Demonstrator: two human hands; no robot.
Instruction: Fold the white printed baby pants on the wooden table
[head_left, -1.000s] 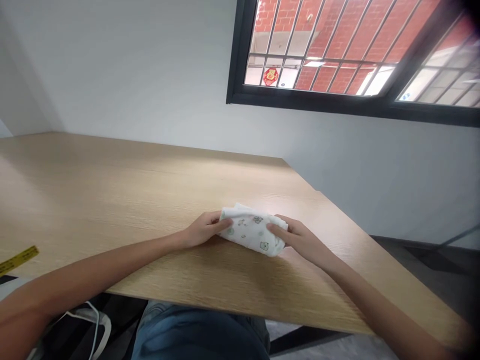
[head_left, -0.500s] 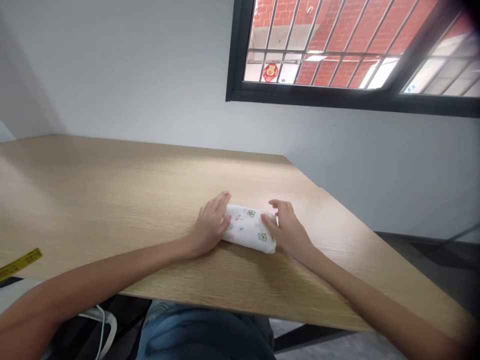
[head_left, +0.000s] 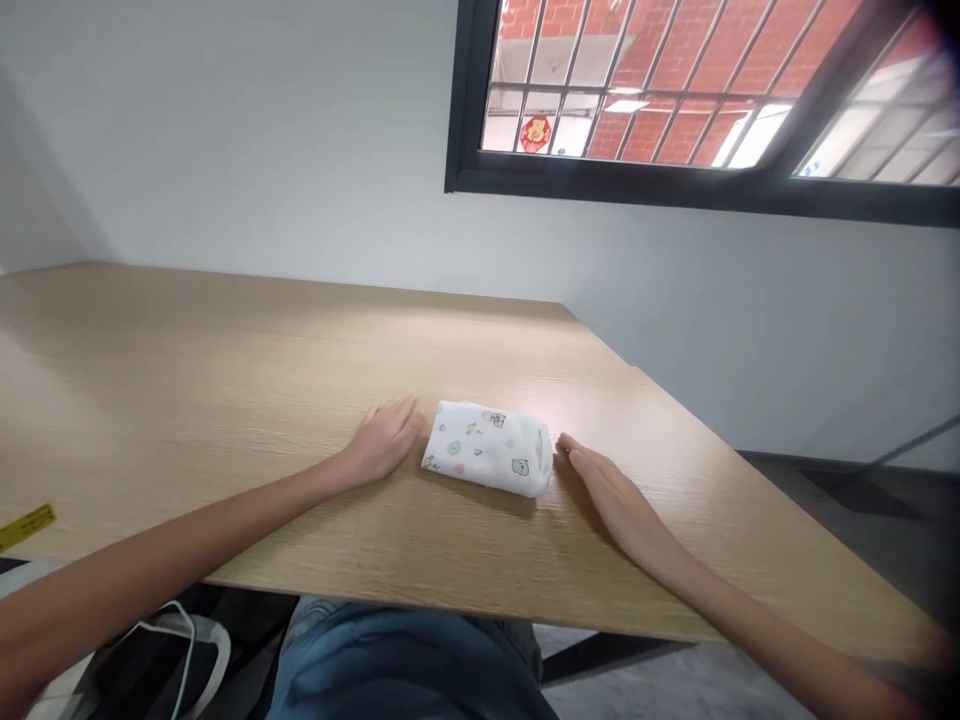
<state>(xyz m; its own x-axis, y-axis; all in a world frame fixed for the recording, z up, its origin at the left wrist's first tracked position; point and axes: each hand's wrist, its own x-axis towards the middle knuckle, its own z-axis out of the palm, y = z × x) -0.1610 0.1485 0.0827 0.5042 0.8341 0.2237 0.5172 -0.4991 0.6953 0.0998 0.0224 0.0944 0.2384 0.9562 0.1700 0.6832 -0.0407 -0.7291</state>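
A folded white cloth (head_left: 486, 448) printed with small cartoon animals and coloured dots lies on the wooden table in front of me. Its right end is a thick rounded fold, while the left end looks flatter. To the left of it, my left hand (head_left: 386, 438) rests palm down with the fingers stretched out, holding nothing. My right hand (head_left: 611, 490) is on the other side, edge toward the table, fingers extended and a small gap from the cloth's folded end. Neither hand grips the cloth.
The light wooden table (head_left: 225, 350) runs far to the left; its right edge slants toward me. A yellow sticker (head_left: 28, 526) is at the left front edge. Behind stand a white wall (head_left: 285, 150) and a barred window (head_left: 645, 90). A white cable (head_left: 187, 650) hangs below the table.
Both hands have let go of the cloth and moved apart, the left one leftward and the right one rightward. The cloth now lies uncovered on the table.
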